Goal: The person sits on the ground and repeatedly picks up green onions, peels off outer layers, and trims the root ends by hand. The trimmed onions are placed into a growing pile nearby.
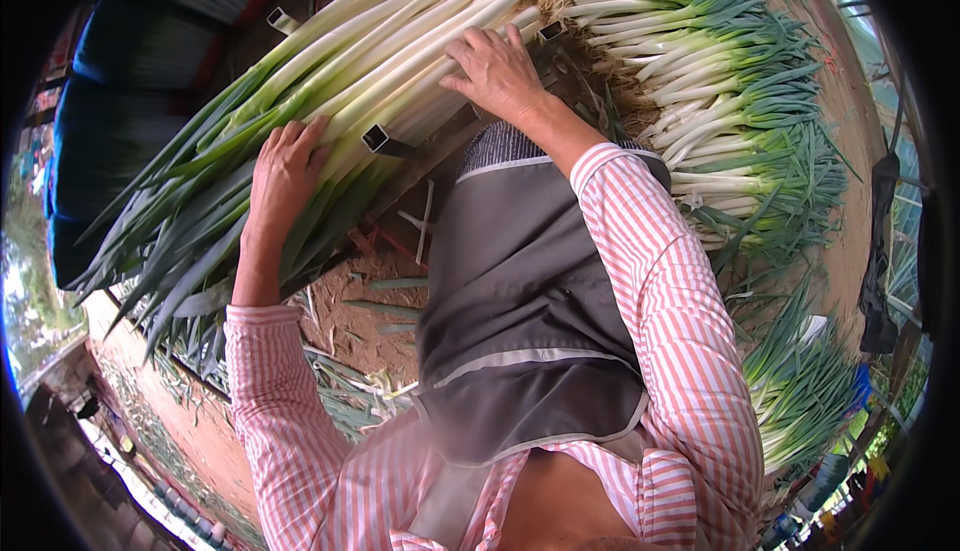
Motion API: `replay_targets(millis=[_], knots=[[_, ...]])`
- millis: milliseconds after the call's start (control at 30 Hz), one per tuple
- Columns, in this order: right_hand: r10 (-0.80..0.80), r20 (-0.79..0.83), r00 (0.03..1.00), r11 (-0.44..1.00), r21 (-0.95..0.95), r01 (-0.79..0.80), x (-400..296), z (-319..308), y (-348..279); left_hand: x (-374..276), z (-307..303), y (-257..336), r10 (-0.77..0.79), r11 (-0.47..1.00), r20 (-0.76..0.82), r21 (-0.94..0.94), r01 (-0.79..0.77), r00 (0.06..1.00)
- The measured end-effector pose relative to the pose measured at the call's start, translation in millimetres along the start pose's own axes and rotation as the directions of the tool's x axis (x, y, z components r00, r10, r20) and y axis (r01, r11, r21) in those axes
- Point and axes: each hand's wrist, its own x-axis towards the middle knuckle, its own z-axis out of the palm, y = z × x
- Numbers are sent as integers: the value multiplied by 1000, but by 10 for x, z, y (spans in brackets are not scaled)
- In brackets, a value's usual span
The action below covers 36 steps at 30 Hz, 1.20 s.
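Observation:
A thick row of long green onions (390, 78) lies slantwise before me, white stalks and roots at the upper right, dark leaves fanning to the lower left. My left hand (283, 176) curls over the near stalks where white turns green; its fingertips are partly hidden among them. On the white stalks near the root end rests my right hand (495, 75), its fingers spread. The onions lie across a metal frame, whose square tube ends (376, 138) stick up beside them.
Many smaller onions (697, 93) are heaped along the right, roots towards me. Another leafy pile (806, 386) sits lower right. Dark wrapped bundles (112, 146) stand at the left. Cut leaves litter the dirt floor (352, 311). A grey apron (525, 266) covers my lap.

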Motion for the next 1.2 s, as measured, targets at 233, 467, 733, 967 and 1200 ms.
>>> replay_targets(millis=[233,467,733,967,1200], knots=[[-3,52,999,999,35,1,36,-1,94,79,-58,-89,12,998,139,-58,-4,990],[-52,126,991,997,61,44,140,-6,238,36,-11,-66,-5,1000,139,-3,5,990],[-66,15,998,994,84,65,70,137,279,-37,93,-1,-22,994,117,106,9,993],[-26,34,999,997,67,24,40,121,244,-30,92,-14,41,993,58,105,-47,997],[18,-119,993,983,182,4,40,93,231,-31,82,28,29,994,31,108,-32,999]])
